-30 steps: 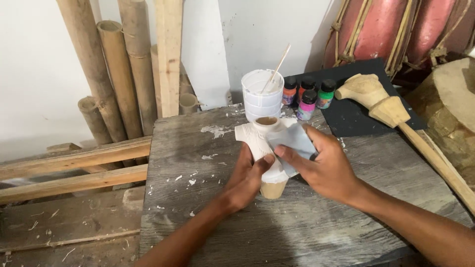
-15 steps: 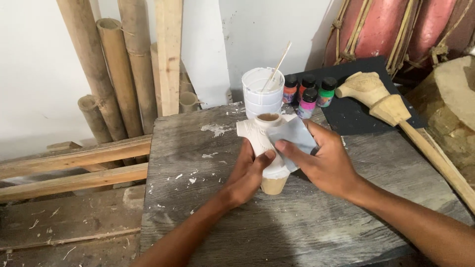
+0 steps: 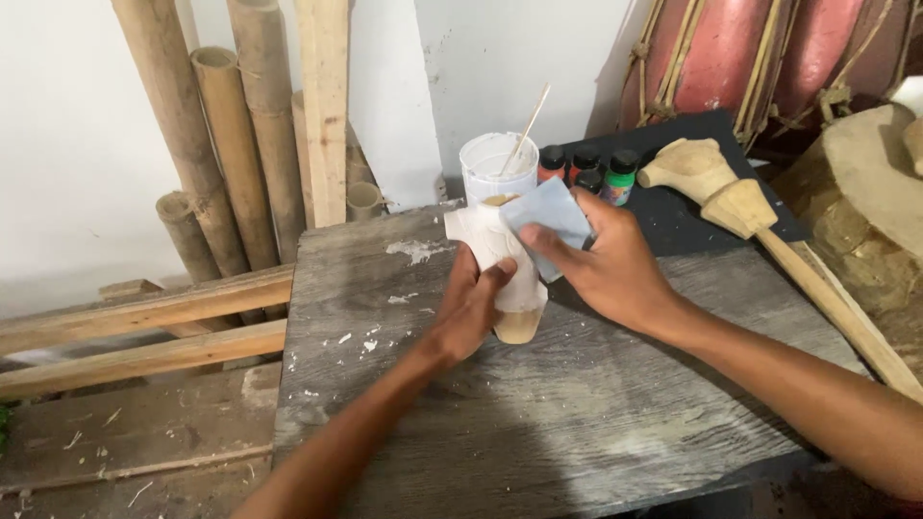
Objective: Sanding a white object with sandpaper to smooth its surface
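1. Left hand (image 3: 471,312): bare, no glove, ring or band visible.
2. Right hand (image 3: 611,264): bare, no glove, ring or watch.
3. Both forearms: uncovered, no sleeve in view.

The right hand (image 3: 615,269) has slid the pale sheet (image 3: 546,216) upward.

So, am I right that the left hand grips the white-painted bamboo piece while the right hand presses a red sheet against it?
Not quite: the sheet in the right hand is pale blue-grey, not red, as the head view shows. The left hand does grip the white-painted bamboo piece.
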